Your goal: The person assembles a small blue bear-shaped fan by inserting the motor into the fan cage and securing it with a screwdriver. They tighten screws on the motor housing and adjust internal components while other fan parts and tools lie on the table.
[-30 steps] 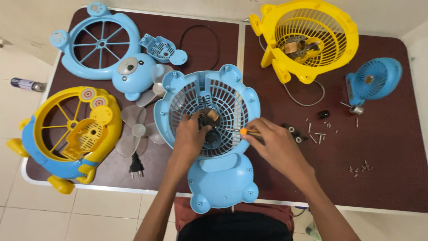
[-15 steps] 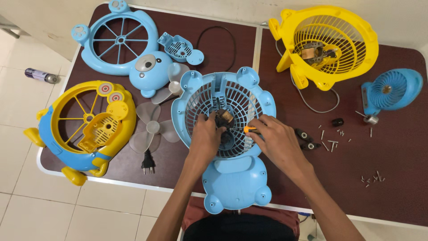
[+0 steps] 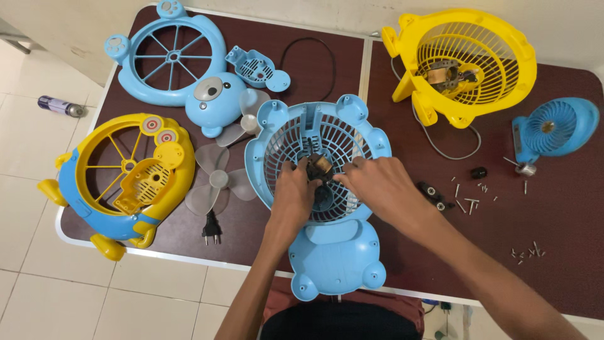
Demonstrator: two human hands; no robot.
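Hands are closed in pinch grips on the small motor [image 3: 319, 169] at the hub of the blue fan grille housing [image 3: 318, 135], mid tabletop near the front edge: left hand [image 3: 294, 192], right hand [image 3: 377, 186]. Housing is judged light, thin, brittle plastic; best gripped at the rim.

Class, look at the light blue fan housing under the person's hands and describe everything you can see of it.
The light blue fan housing looks like moulded plastic, shaped like a bear. It lies flat on the dark brown table, its foot overhanging the near edge. Its round grille of thin ribs faces up, framed by a rim with rounded ear-like tabs. A small motor sits at the grille's centre. The left hand and the right hand both rest on the grille, fingers at the motor.
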